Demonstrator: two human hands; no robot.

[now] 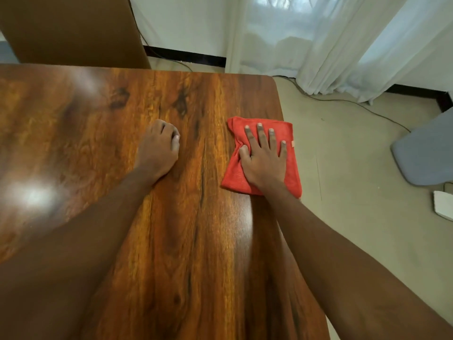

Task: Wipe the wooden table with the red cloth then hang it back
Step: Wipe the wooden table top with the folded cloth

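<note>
The glossy wooden table fills most of the view. A folded red cloth lies flat at the table's right edge, its right side hanging slightly past it. My right hand presses on the cloth with straight, spread fingers, palm down. My left hand rests on the bare wood near the middle of the table, fingers curled under, holding nothing.
A brown panel stands behind the table's far edge. White curtains hang at the back right. Cables run over the floor. A grey chair and a white object sit at the right.
</note>
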